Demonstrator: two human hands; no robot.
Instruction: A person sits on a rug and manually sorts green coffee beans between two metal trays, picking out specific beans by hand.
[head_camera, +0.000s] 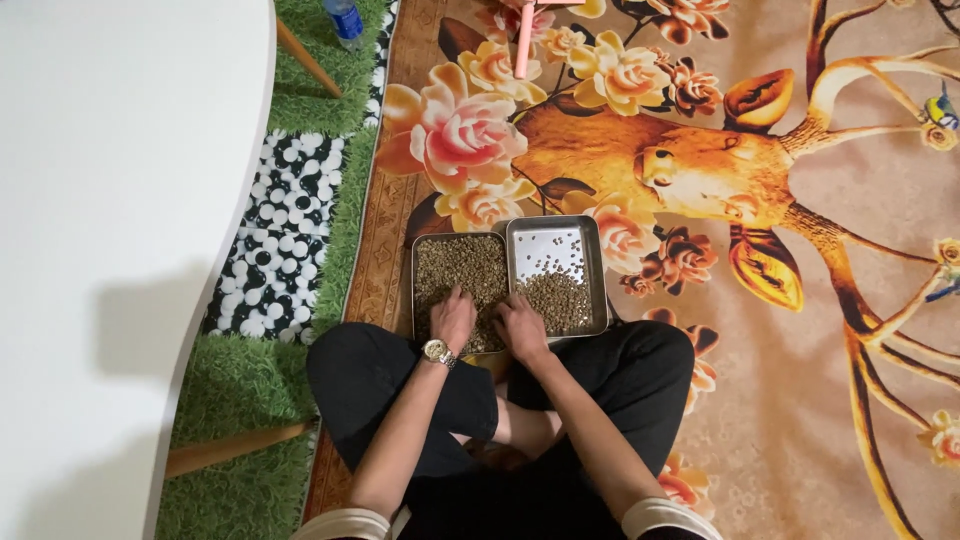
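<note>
- Your left hand (453, 318) rests in the left tray (425, 262), fingers spread loosely on the heap of small greenish beans (462, 268) — holding nothing that shows.
- Your right hand (520, 325) sits at the seam between the trays, fingers curled down; whether they pinch a bean I cannot tell.
- The right tray (597, 262) lies just beside the left, long sides touching — its beans (560, 298) gather at your near end, nearest the right hand.
</note>
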